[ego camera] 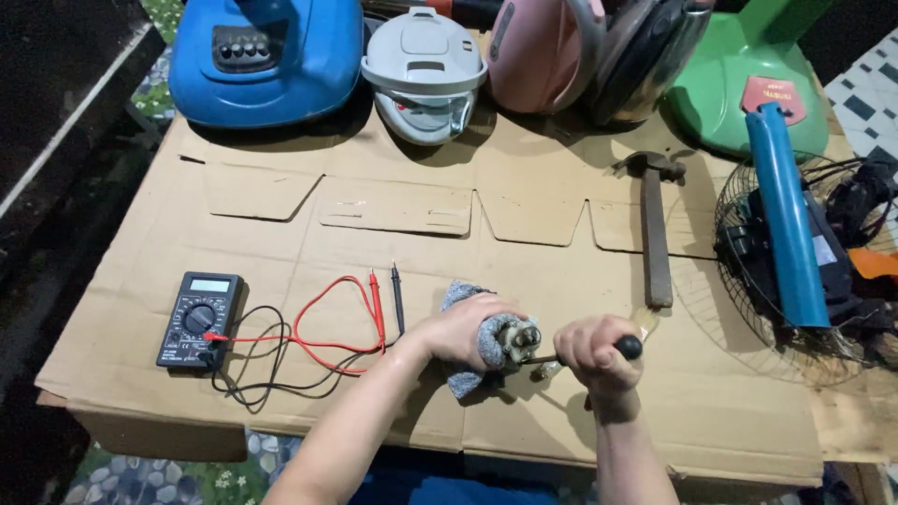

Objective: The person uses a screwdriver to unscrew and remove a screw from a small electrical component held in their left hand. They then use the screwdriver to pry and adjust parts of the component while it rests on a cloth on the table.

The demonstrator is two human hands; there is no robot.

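Gripping a small metal motor part (517,340) wrapped in a grey cloth (477,339), the left hand (463,329) holds its grip closed around the bundle near the middle of the cardboard-covered counter (393,215). The right hand (594,353) sits just to the right, its grip clenched tight on a screwdriver (625,347) with a black rounded handle end; the shaft points left and meets the metal part. Whether the tip sits in a screw cannot be told.

To the left lies a black digital multimeter (199,319), its red lead (327,327) and black lead (262,374) looping across the cardboard, both probes lying side by side just left of the cloth. A hammer (655,224) with a wooden handle lies to the right, its head toward the far side. Along the far edge stand a blue appliance housing (267,56), a white rice cooker (424,75), a pink kettle (538,51) and a green fan base (739,84). At the far right a blue tube (786,224) rests over a wire fan guard (748,309).
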